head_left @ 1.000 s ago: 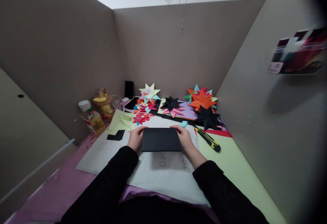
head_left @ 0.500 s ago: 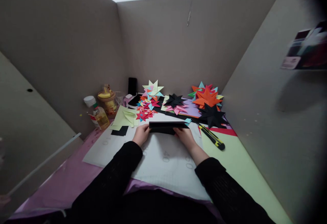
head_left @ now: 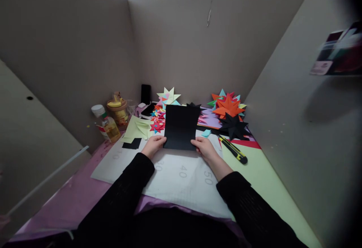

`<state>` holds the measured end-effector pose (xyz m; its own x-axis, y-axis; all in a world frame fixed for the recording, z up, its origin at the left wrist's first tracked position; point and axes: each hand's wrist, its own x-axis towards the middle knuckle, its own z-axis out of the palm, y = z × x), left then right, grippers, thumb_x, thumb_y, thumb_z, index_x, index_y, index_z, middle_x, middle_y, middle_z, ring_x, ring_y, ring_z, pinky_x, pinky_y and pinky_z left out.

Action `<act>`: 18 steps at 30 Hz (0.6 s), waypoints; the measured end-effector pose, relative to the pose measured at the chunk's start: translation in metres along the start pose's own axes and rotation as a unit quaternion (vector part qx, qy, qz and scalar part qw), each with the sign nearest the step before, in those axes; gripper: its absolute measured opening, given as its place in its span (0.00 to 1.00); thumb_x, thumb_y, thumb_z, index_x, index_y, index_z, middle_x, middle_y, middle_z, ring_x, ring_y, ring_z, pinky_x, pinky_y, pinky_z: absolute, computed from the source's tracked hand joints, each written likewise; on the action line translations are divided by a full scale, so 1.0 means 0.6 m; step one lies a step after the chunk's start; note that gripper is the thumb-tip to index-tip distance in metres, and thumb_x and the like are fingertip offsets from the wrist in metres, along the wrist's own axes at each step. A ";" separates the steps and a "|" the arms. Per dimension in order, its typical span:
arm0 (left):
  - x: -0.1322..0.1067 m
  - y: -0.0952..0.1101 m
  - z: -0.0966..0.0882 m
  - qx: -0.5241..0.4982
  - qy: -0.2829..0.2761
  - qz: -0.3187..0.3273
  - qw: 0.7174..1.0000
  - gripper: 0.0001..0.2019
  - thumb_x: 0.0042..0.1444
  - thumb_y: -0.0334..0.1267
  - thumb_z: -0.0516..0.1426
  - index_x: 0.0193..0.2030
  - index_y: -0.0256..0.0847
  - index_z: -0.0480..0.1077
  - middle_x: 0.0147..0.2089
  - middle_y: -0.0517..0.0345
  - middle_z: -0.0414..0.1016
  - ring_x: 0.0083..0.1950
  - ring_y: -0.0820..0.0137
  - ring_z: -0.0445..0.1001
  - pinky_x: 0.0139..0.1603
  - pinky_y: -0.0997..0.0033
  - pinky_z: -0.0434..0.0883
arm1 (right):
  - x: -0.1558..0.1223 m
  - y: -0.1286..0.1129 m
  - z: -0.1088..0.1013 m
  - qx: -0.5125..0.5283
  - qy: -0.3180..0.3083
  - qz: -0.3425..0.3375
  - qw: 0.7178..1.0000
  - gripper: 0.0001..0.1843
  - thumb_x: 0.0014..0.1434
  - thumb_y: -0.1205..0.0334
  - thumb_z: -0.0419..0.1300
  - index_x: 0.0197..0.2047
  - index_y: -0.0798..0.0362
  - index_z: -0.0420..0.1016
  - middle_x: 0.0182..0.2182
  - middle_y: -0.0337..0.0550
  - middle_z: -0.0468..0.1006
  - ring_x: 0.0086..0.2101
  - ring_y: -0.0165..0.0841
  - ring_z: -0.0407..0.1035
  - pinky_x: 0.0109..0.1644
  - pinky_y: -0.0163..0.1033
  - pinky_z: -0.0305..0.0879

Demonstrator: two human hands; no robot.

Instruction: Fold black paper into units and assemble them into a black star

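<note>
A sheet of black paper (head_left: 181,127) stands nearly upright in front of me, its broad face toward me. My left hand (head_left: 154,145) pinches its lower left edge, and my right hand (head_left: 204,147) pinches the lower right edge. Beneath it lies a white sheet (head_left: 169,186) marked with numbers. The paper hides part of a black folded star (head_left: 193,105) behind it. Just beyond my right hand is a small light-blue paper piece (head_left: 206,133). Left of my left hand lie a small black paper piece (head_left: 132,143) and pale yellow-green paper (head_left: 130,130).
A yellow-and-black utility knife (head_left: 233,150) lies at right on pale green paper (head_left: 266,187). Orange folded stars (head_left: 228,106) and a black one (head_left: 234,126) are piled behind it. At left stand a bottle (head_left: 110,126) and a jar (head_left: 120,114). Grey partitions (head_left: 186,48) enclose the desk.
The black paper, earlier seen bent or almost edge-on, has swung up and now shows its full face. Both hands have kept their grip, with only slight shifts.
</note>
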<state>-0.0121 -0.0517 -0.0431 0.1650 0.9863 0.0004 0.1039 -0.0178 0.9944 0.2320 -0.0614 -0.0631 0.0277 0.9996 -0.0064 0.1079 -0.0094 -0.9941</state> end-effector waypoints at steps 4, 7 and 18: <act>0.001 -0.001 -0.002 -0.013 0.009 0.007 1.000 0.16 0.45 0.49 0.60 0.27 0.37 0.67 0.17 0.69 0.56 0.16 0.80 0.50 0.19 0.77 0.48 | -0.003 -0.003 -0.001 0.006 -0.008 -0.013 1.000 0.19 0.47 0.51 0.61 0.17 0.51 0.57 0.09 0.28 0.55 0.12 0.23 0.48 0.17 0.31 0.41; 0.001 0.001 -0.001 -0.004 0.029 0.025 0.999 0.15 0.46 0.49 0.60 0.30 0.37 0.69 0.18 0.68 0.59 0.17 0.79 0.52 0.20 0.77 0.50 | -0.008 -0.010 -0.002 -0.001 -0.003 -0.031 1.000 0.20 0.46 0.52 0.62 0.15 0.51 0.57 0.10 0.29 0.55 0.14 0.23 0.49 0.18 0.32 0.42; -0.009 0.020 0.006 0.076 0.094 0.108 0.987 0.12 0.51 0.43 0.56 0.22 0.39 0.68 0.17 0.65 0.64 0.22 0.75 0.61 0.27 0.75 0.59 | -0.002 -0.010 0.006 0.014 0.042 -0.050 0.998 0.18 0.49 0.47 0.60 0.22 0.51 0.63 0.15 0.35 0.68 0.19 0.32 0.68 0.20 0.32 0.55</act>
<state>-0.0082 -0.0580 -0.0312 0.0164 0.9696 0.2440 0.2351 -0.2409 0.9416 0.2280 -0.0625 -0.0576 0.1024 0.9896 0.1009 0.0863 0.0922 -0.9920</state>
